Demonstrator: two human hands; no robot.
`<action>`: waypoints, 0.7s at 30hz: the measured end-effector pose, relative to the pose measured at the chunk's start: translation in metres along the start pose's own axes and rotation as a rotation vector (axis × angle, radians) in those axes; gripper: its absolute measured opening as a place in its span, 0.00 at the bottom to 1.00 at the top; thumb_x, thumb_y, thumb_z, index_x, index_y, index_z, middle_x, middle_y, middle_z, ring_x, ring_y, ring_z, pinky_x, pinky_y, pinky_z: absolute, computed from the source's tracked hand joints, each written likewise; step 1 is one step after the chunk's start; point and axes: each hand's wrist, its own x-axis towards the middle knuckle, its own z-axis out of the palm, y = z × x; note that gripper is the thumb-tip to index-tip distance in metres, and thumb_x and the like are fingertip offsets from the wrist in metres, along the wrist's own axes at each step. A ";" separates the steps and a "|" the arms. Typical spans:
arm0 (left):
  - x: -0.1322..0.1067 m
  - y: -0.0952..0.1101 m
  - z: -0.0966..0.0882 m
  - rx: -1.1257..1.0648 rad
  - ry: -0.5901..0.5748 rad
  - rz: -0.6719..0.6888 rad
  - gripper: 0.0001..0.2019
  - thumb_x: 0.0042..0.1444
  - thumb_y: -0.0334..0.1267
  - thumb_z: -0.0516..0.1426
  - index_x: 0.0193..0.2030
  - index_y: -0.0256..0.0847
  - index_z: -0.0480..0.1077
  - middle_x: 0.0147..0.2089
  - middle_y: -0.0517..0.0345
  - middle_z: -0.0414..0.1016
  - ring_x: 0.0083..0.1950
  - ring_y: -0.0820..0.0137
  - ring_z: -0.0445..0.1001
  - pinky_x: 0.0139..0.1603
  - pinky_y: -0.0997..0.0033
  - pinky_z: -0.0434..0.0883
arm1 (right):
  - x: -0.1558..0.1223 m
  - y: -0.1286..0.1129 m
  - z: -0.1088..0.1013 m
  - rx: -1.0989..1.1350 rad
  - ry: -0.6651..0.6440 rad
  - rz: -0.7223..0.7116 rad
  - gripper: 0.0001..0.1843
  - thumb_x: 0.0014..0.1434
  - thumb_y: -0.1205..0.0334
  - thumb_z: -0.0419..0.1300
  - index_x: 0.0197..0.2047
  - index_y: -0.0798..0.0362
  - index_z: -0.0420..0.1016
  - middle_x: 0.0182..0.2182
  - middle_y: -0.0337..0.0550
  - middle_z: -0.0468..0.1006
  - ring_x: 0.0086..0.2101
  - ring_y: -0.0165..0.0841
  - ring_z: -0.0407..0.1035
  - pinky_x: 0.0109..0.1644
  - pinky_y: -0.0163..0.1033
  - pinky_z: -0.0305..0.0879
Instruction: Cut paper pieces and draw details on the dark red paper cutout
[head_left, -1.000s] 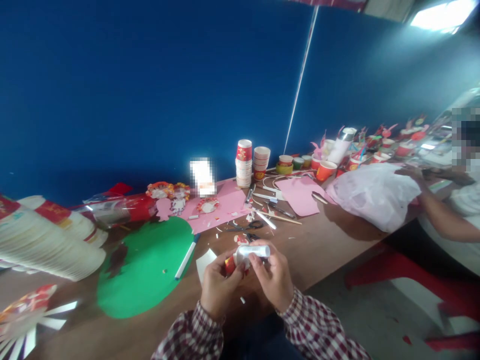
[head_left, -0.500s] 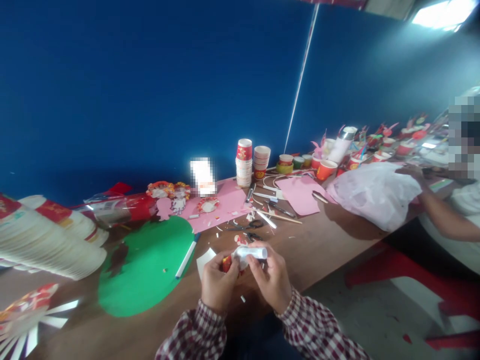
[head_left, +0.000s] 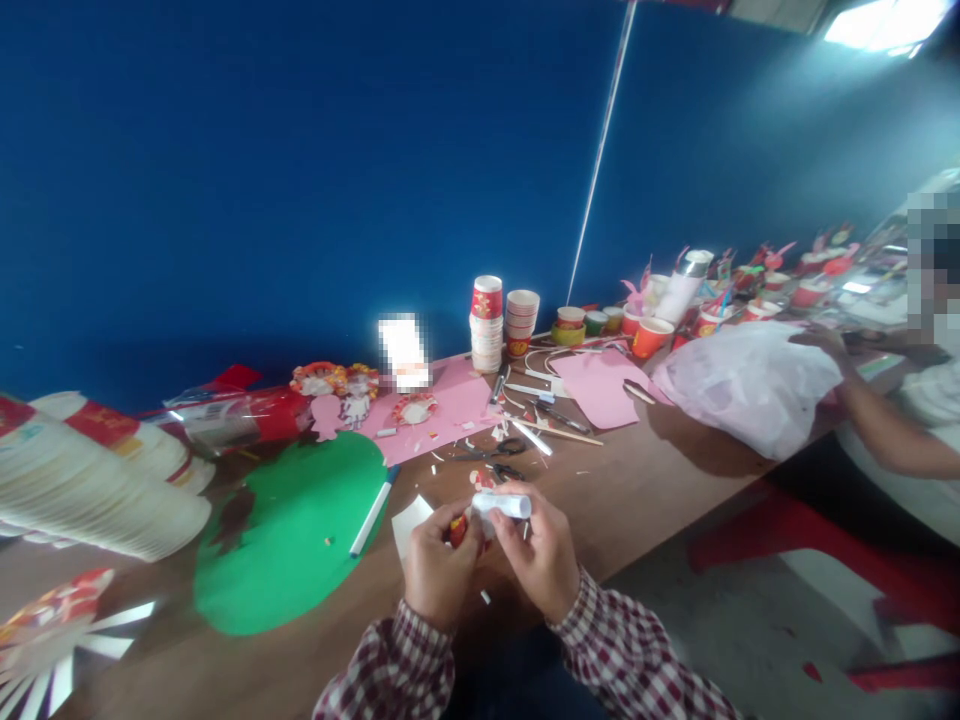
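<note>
My right hand [head_left: 549, 553] is closed round a white glue stick [head_left: 510, 505], which lies almost level with its far end against the piece in my other hand. Between the thumb and fingers of my left hand [head_left: 439, 565] is a small red and yellow paper piece [head_left: 457, 530], mostly hidden by the fingers. Just left of that hand, a white paper scrap [head_left: 411, 522] lies on the brown table [head_left: 622, 510]. Beyond my hands are black-handled scissors [head_left: 507, 447] and small paper cuttings.
A green paper sheet [head_left: 292, 550] with a white marker [head_left: 371, 520] lies left. Stacked paper cups [head_left: 112, 490] lean at far left; another cup stack [head_left: 487, 330] stands by the blue wall. At right, a person's arm [head_left: 892, 420] reaches to a white plastic bag [head_left: 750, 385] above a red stool [head_left: 810, 540].
The glue stick has shifted very slightly left against the paper piece. Both hands keep their grips, and the view has moved a touch.
</note>
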 end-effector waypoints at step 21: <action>0.000 0.007 -0.003 0.081 0.048 0.056 0.14 0.49 0.40 0.58 0.39 0.36 0.77 0.33 0.52 0.79 0.33 0.65 0.74 0.32 0.73 0.70 | 0.000 -0.001 0.002 -0.035 0.018 0.015 0.07 0.61 0.65 0.53 0.44 0.53 0.67 0.36 0.45 0.76 0.36 0.34 0.72 0.41 0.37 0.68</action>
